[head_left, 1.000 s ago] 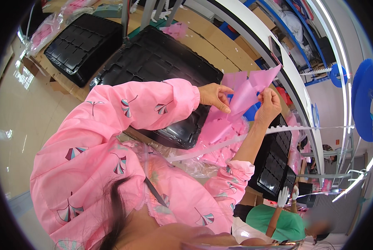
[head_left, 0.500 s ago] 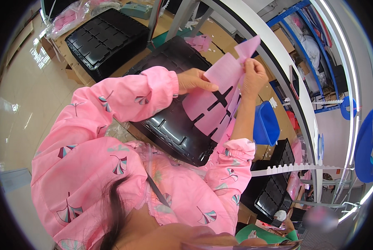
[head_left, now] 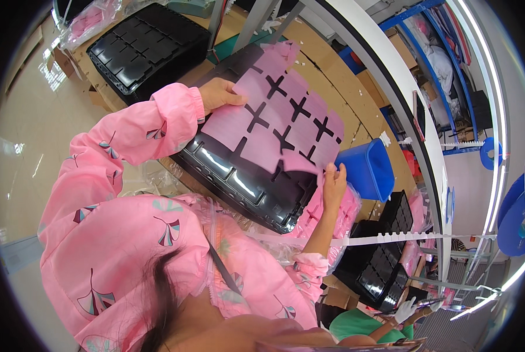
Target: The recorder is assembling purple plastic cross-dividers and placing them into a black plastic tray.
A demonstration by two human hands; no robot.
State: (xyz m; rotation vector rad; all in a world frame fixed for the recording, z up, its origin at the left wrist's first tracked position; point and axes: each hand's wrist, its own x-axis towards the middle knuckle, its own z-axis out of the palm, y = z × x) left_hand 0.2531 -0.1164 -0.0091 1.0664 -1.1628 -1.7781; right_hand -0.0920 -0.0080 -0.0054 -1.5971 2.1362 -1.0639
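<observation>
A thin pink sheet [head_left: 227, 126] with cross-shaped cutouts is spread over the top of a black moulded plastic tray [head_left: 236, 182], and dark plastic shows through the cutouts. My left hand [head_left: 220, 95] pinches the sheet's left edge between thumb and fingers. At the near right corner, my right hand [head_left: 334, 185] grips the sheet's edge, which curls up off the tray there. The tray's near wall and rounded front corner stay uncovered.
Another black tray [head_left: 148, 50] stands at the far left, past a metal post. A blue bin [head_left: 368, 170] is right of my right hand, near bagged pink sheets [head_left: 347, 214]. More black trays [head_left: 368, 270] stand lower right, near a co-worker's gloved hand [head_left: 404, 311].
The pink sheet, held up and folded before, now lies spread across the tray. My left hand has moved left and farther away; my right hand has come down toward the near right corner.
</observation>
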